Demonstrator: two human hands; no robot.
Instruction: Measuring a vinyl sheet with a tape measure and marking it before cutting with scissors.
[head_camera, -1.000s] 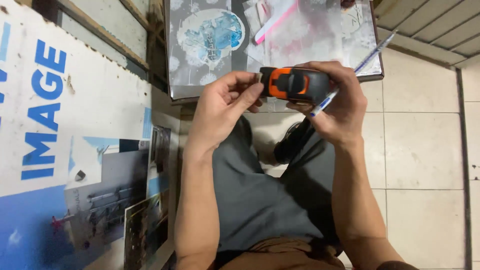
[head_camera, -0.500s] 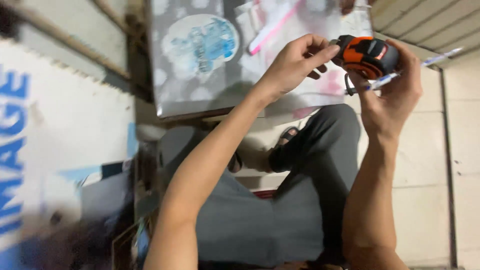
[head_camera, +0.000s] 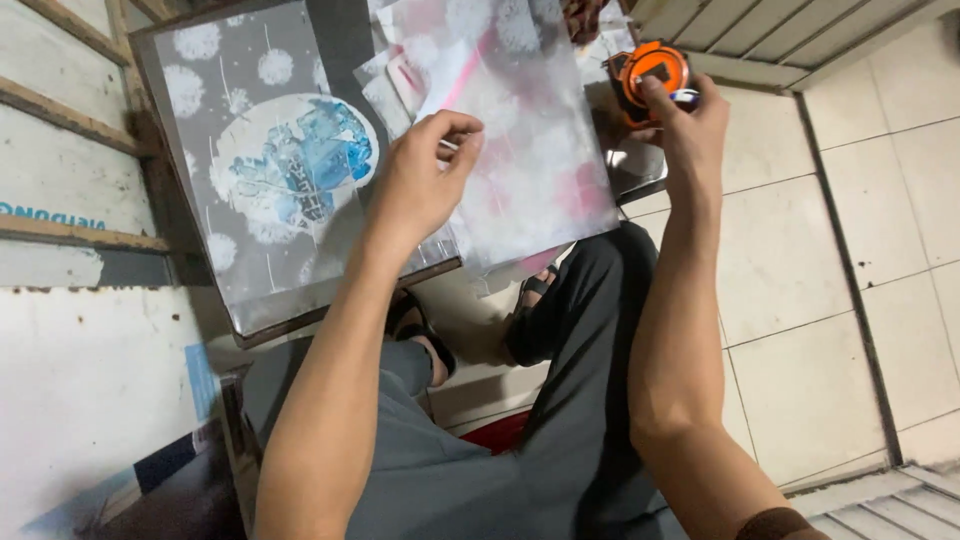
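The right hand (head_camera: 690, 125) sits at about one o'clock in the view, its fingers clamped around an orange and black tape measure (head_camera: 648, 78), with the thumb pressed on the round face; a thin pen-like stick (head_camera: 684, 96) shows just beside the thumb, and I cannot tell how it is held. The left hand (head_camera: 420, 180) lies near eleven o'clock from the lap, fingers pinched together on something small at the tip; what it is cannot be made out. Below both hands lies a translucent sheet with pink blotches (head_camera: 540, 150), spread over a grey board printed with white puffs and a blue oval picture (head_camera: 290, 170), which lies at ten o'clock. The person sits in grey trousers (head_camera: 560, 400) and dark sandals (head_camera: 530, 300), with pale floor tiles (head_camera: 860, 230) at three o'clock.
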